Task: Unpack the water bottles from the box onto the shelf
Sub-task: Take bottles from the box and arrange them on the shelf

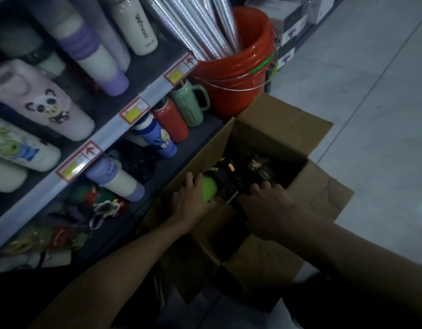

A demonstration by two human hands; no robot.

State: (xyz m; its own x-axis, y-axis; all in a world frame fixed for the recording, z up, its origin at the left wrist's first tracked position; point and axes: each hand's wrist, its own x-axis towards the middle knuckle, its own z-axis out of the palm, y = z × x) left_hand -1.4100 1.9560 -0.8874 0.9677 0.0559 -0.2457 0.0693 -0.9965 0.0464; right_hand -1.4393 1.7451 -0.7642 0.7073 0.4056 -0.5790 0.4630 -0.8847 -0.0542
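The person's left forearm (pixel 124 264) and right forearm (pixel 347 252) were bare all the way from the edges of the view to the wrists, and both looked lean. The left hand (pixel 191 201) was bare too, showing its back and a line of knuckles. The right hand (pixel 264 205) looked broader (it sat nearer the wide lens) and showed a row of rounded knuckles. Low between the forearms lay a patch of pale grey cloth (pixel 205 312), seemingly the person's clothing, though the dim light hid its cut and kind.
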